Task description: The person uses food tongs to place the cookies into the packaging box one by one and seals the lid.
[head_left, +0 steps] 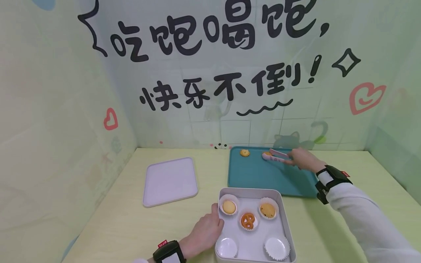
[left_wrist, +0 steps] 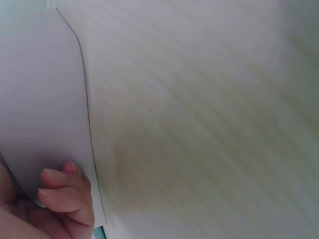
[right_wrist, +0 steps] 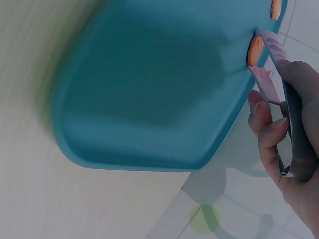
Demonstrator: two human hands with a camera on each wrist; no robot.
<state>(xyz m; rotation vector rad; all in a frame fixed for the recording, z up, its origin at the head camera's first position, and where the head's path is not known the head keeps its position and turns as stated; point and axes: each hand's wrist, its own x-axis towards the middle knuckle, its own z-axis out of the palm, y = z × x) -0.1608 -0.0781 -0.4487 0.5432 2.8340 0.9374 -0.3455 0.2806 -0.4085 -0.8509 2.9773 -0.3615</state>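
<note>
My right hand [head_left: 304, 159] holds pink tongs [head_left: 276, 155] over the back of a teal tray [head_left: 260, 175]. In the right wrist view, the tong tips stand on either side of a round cookie [right_wrist: 255, 50] at the tray's edge. A second cookie [head_left: 245, 152] lies further left on that tray. My left hand [head_left: 205, 228] grips the left wall of a white box [head_left: 251, 246], its curled fingers [left_wrist: 67, 196] against the outside. Inside the box are paper cups; three hold a plain round cookie [head_left: 228, 207], a pretzel [head_left: 248, 220] and a speckled cookie [head_left: 268, 210].
Two more paper cups, one at front left [head_left: 227, 248] and one at front right [head_left: 277, 248], show no cookie inside. A pale lilac tray [head_left: 170, 182] lies on the table's left side. A printed backdrop [head_left: 210, 128] stands behind the table [head_left: 125, 219].
</note>
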